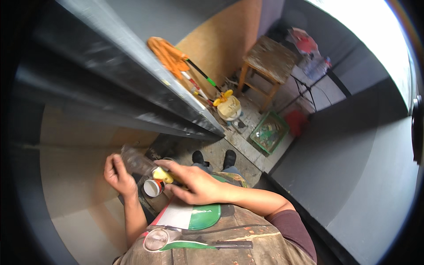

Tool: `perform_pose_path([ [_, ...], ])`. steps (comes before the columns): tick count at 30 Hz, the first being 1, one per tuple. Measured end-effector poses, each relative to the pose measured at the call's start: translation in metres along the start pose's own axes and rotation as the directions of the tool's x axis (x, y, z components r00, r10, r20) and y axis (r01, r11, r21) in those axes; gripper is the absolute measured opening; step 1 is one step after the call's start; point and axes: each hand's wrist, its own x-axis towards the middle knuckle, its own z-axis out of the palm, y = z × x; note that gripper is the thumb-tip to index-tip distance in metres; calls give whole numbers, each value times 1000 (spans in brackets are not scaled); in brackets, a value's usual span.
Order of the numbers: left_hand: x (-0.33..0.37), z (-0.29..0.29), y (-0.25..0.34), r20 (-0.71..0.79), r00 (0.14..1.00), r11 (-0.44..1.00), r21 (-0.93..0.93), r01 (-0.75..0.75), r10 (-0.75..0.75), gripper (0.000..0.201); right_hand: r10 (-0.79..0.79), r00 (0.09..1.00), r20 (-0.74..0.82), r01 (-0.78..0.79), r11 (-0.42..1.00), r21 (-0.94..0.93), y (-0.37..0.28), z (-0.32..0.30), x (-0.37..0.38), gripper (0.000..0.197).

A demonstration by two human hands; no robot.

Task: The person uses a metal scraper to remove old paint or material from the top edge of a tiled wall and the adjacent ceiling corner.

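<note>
My right hand (196,183) reaches across my front, fingers closed around a yellow-ended object (162,175) whose kind I cannot make out. Out from its yellow end runs a greyish, see-through piece (138,161), blurred by motion. My left hand (118,175) is raised at the far end of this piece, fingers curled in. Whether it grips the piece or something small is unclear. Just below the yellow end is a round tub (153,188) with a white top and an orange-red side; what supports it is partly hidden.
A dark upright panel edge (194,112) stands ahead on the left, with an orange cloth (168,55) draped over it. Beyond are a white and yellow bucket (229,108), a wooden stool (269,59) and a green tray (269,132). A grey panel (349,154) rises on the right.
</note>
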Motion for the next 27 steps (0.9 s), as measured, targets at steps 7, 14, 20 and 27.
perform_pose_path([
  [7, -6, 13, 19, 153, 945, 832, -448, 326, -288, 10, 268, 955, 128, -283, 953, 110, -24, 6, 16, 49],
  [14, 15, 18, 0, 64, 985, 772, -614, 165, -160, 6, 260, 956, 139, -226, 949, -221, -72, 42, 45, 77],
  [20, 64, 0, 18, -31, 913, 906, -112, -408, 407, 34, 231, 973, -6, -225, 943, -245, -84, 75, 77, 88],
  [27, 121, -2, -7, -35, 692, 690, -51, -722, 721, 25, 223, 972, -69, -233, 943, -236, -119, 104, 128, 90],
])
